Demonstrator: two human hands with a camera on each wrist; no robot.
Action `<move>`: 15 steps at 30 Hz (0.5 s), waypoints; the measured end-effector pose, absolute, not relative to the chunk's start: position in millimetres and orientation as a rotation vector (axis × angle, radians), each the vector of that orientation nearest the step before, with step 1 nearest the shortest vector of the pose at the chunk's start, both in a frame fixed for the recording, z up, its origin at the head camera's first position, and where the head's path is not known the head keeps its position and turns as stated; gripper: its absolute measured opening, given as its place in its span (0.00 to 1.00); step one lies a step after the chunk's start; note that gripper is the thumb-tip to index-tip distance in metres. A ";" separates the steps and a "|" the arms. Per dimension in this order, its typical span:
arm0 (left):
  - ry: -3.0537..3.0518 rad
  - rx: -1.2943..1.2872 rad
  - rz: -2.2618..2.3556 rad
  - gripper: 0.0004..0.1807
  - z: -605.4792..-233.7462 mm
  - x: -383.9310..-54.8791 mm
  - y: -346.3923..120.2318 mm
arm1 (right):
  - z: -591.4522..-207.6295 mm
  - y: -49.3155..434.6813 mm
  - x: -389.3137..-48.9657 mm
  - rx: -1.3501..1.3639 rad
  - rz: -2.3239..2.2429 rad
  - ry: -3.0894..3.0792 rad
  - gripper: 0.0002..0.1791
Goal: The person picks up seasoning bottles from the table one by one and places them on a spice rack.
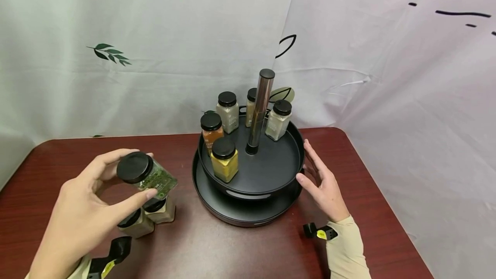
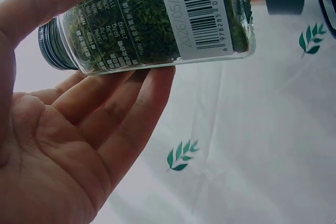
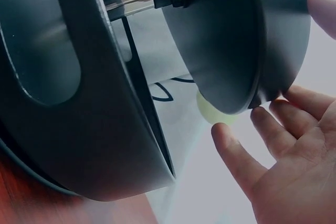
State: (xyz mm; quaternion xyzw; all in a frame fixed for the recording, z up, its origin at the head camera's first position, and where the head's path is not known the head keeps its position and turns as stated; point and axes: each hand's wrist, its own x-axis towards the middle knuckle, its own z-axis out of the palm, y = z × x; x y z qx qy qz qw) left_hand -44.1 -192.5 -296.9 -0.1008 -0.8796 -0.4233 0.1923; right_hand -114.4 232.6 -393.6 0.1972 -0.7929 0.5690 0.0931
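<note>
My left hand holds a spice jar of dried green herbs between thumb and fingers. The jar lies tilted in the air, its black lid toward the palm side; a barcode label shows in the left wrist view. Below it, two more black-lidded jars, one being a pale jar, stand on the table, partly hidden by the hand. At the right side of a black two-tier round rack, my right hand touches the upper tray with extended fingertips and thumb at its rim. In the right wrist view the fingers meet the tray's outer wall.
On the upper tray stand several jars, among them a yellow jar, an orange jar and a white jar. A metallic post rises from its middle. The lower tray rests on the reddish-brown table. White curtains hang behind.
</note>
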 end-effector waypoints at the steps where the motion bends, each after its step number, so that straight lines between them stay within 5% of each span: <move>1: -2.463 -0.300 -1.194 0.46 -296.7 -44.3 -191.1 | -393.6 232.6 -114.4 0.587 1.691 -2.350 0.42; 15: -2.376 -0.538 -1.189 0.46 -293.9 -43.8 -161.9 | -390.8 232.0 -113.5 0.570 1.727 -2.331 0.42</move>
